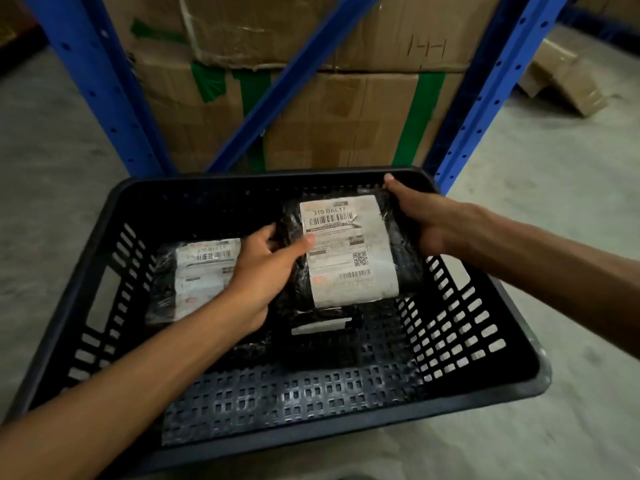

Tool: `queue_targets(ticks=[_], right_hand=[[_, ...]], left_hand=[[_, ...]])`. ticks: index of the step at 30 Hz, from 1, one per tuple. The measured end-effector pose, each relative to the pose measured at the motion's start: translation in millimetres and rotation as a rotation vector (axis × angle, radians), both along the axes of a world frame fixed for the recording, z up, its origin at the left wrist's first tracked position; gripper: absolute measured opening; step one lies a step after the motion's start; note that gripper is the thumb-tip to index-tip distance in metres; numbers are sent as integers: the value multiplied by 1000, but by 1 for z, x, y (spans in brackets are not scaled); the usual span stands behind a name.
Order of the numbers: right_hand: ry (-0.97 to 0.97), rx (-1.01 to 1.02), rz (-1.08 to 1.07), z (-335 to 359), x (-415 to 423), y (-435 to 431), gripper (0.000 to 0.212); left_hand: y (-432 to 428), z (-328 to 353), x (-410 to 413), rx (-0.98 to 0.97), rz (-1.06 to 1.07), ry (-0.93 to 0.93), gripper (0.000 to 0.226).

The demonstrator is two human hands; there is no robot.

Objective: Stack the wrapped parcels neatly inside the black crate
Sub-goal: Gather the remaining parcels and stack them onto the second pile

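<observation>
A black perforated crate (512,382) sits on the floor below me. Both hands hold one black-wrapped parcel (349,251) with a white shipping label above the crate's right half. My left hand (263,271) grips its left edge, thumb on the label. My right hand (426,220) grips its far right corner. Directly under it lies another dark parcel (322,327), mostly hidden. A third labelled parcel (194,278) lies at the crate's far left, partly behind my left wrist.
Blue steel rack uprights (100,84) and a diagonal brace stand just behind the crate, with large cardboard boxes (339,126) stacked inside. Flattened cardboard (564,77) lies on the concrete floor at the far right.
</observation>
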State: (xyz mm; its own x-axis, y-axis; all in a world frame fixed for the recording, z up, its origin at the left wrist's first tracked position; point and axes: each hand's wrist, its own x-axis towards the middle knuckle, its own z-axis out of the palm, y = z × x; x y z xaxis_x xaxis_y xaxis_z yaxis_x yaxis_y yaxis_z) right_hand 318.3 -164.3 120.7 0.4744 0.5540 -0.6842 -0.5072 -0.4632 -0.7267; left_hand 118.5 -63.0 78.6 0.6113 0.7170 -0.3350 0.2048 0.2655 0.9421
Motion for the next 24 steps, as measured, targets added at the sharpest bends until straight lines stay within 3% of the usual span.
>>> queue_targets(ticks=[4,7,9,11,13,14,18,20,21,24], right_hand=[[-15,33,47,-16,-19,7,30],[-185,99,66,-36,-23,6,21],[-247,145,36,-49,-24,9,26],[-351,119,85,-63,-26,10,40],[-388,141,200,-80,-31,7,24],[-375,174,260,-89,-33,5,12],[-354,230,299,-99,-32,5,14],[-411,189,286,-102,-27,9,4],[-450,144,295,-103,-26,10,9],[-712,-99,378,-106,-27,11,59]], left_hand=[[6,-21,19,-23,204,150,29],[12,-23,29,145,228,242,37],[19,-24,30,261,176,321,36],[22,-24,26,400,-4,511,29],[21,-26,23,574,-177,676,22],[20,-26,23,646,-208,702,25],[20,-24,28,703,-199,686,29],[23,-25,28,716,-188,671,26],[23,-24,27,728,-182,663,28],[24,-29,23,862,-183,662,56]])
